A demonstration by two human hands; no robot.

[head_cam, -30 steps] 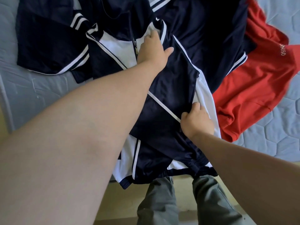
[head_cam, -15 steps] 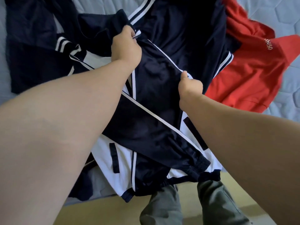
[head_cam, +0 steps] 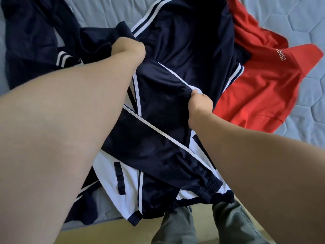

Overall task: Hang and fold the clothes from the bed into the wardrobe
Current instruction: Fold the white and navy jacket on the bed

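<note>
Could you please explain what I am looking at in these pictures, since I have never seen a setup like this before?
There is no machine here: a person wears one camera on the head, looking down, so the bare arms are their own. The left hand and the right hand both grip a navy and white jacket, which lies spread on a grey quilted bed. A red garment lies to its right, and more navy clothes lie to its left. At the bottom you see the person's grey trousers beside the bed.
</note>
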